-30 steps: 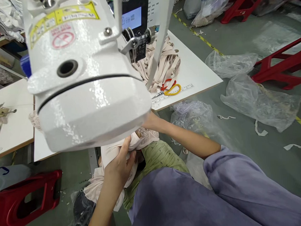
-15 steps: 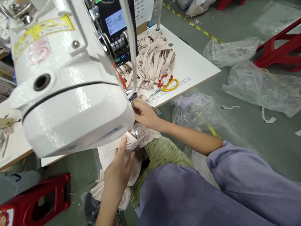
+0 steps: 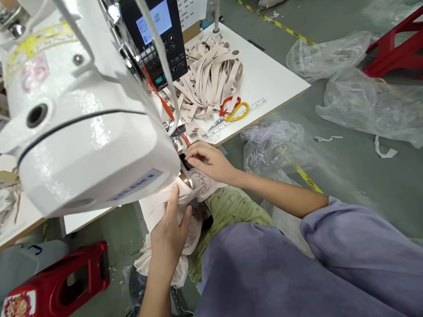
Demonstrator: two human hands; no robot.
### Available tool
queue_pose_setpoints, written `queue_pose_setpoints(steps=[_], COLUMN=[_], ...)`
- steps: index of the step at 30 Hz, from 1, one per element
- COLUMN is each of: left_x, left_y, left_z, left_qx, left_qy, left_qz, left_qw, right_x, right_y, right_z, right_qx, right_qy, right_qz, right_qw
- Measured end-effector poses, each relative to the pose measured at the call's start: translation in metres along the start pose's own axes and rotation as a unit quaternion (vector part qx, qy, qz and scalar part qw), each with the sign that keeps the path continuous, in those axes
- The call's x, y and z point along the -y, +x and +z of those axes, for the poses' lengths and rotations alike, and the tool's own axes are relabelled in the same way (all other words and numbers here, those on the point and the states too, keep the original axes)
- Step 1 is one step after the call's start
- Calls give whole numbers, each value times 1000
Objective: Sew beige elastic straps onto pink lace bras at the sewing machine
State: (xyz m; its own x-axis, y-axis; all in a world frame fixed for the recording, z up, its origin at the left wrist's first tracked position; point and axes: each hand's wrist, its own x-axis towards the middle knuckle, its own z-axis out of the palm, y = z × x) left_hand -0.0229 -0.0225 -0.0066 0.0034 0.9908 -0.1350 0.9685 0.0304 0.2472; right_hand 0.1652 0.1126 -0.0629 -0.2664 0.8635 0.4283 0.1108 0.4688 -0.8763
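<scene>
A white sewing machine head (image 3: 81,117) fills the upper left of the head view. Under its front end lies a beige lace garment piece (image 3: 201,183). My left hand (image 3: 172,229) grips the plain beige fabric (image 3: 154,211) below the machine, fingers wrapped on it. My right hand (image 3: 206,159) rests on the lace beside the needle area, fingers bent and pinching the fabric edge. The needle itself is hidden behind the machine head.
A heap of beige elastic straps (image 3: 208,80) lies on the white table (image 3: 271,82), with red and yellow scissors (image 3: 232,110) and a ruler strip nearby. A black control panel (image 3: 158,35) stands behind. Plastic bags (image 3: 369,106) cover the floor; a red stool (image 3: 53,289) sits lower left.
The camera has shifted so the machine sits further left. My right hand has come into view from behind the machine and moved onto the lace. My left hand keeps its grip.
</scene>
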Motion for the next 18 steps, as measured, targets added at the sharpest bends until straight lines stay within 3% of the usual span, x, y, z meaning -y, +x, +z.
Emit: queue_pose_setpoints(steps=[12,18], left_x=[-13,-6], left_y=[1,-5], left_z=[-3,7], left_qx=[-8,-51], left_qy=[-16,-46], left_qz=[-3,-27], left_qw=[1000,997], right_x=[12,17], right_y=[-21,-25], right_z=[3,15], right_qx=[15,8], right_qy=[53,112], right_qz=[55,137], right_qw=[997,984])
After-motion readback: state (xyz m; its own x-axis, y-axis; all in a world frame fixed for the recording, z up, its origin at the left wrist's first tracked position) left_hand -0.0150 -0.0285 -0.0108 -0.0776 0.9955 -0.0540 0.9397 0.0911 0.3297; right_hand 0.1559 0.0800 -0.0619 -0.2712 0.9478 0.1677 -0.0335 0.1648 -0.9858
